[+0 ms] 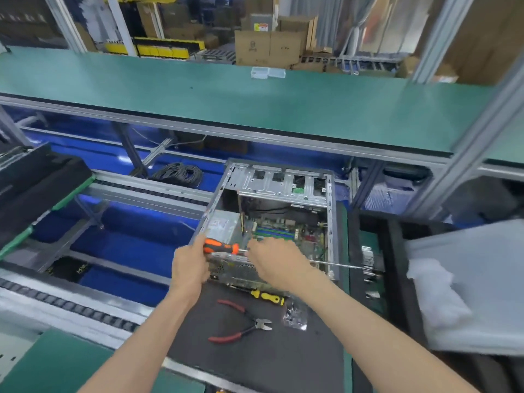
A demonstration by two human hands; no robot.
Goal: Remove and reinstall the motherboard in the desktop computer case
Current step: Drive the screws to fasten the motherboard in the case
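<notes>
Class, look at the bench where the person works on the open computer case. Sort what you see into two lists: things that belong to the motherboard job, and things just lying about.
Part of the job:
computer case
motherboard
orange-handled screwdriver, held by the left hand
right hand at the case
bag of screws

Lying about:
red-handled cutters
yellow-handled screwdriver
coiled black cable
clear plastic boxes

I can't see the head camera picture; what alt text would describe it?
A person's left hand grips an orange-and-black screwdriver beside the right hand, both over an open desktop computer case with its motherboard showing. Red-handled cutters, a yellow-handled screwdriver and a bag of screws lie in front.
</notes>
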